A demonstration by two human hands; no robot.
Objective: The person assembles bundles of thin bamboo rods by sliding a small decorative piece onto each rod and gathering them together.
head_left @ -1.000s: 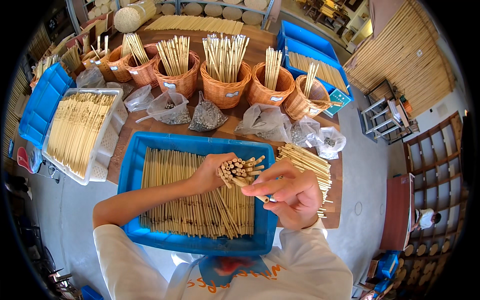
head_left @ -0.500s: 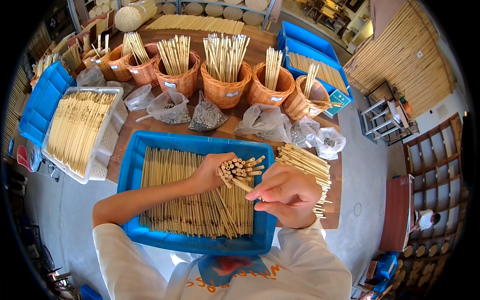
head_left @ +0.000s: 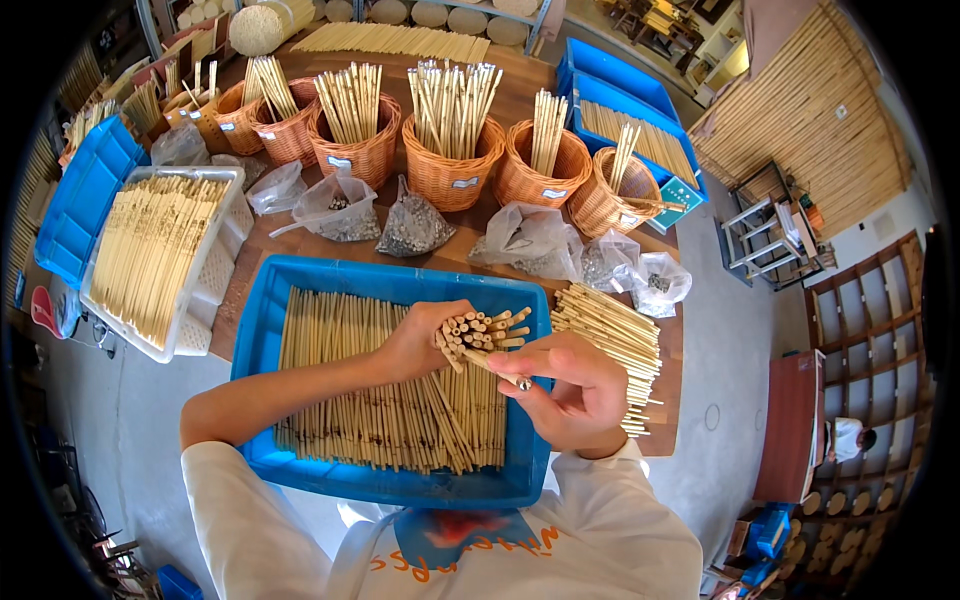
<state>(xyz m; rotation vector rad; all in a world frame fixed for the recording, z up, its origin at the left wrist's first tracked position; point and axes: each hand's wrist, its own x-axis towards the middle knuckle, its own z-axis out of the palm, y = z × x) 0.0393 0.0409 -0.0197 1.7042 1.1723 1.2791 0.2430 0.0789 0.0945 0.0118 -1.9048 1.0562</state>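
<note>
My left hand (head_left: 425, 338) is closed round a bundle of thin bamboo sticks (head_left: 480, 328), their cut ends pointing to the right. One stick (head_left: 490, 365) juts out beyond the others, and a small shiny metal piece (head_left: 525, 384) shows at its end. Thumb and fingers of my right hand (head_left: 580, 390) pinch that stick close to this end. Below both hands is a blue plastic tray (head_left: 400, 275) with many bamboo sticks (head_left: 335, 365) laid side by side in it. More loose sticks (head_left: 605, 340) lie on the wooden table, right of the tray.
Wicker baskets (head_left: 455, 178) with upright sticks line the table's far side. Before them lie clear bags (head_left: 413, 228) of small metallic pieces. A white crate (head_left: 160, 260) of sticks stands left, blue bins (head_left: 640, 125) at the back right. Another person (head_left: 848, 440) is far right.
My right fingers have shifted and opened slightly around the end of the stick, so its metal tip now shows. My left hand keeps its hold on the bundle.
</note>
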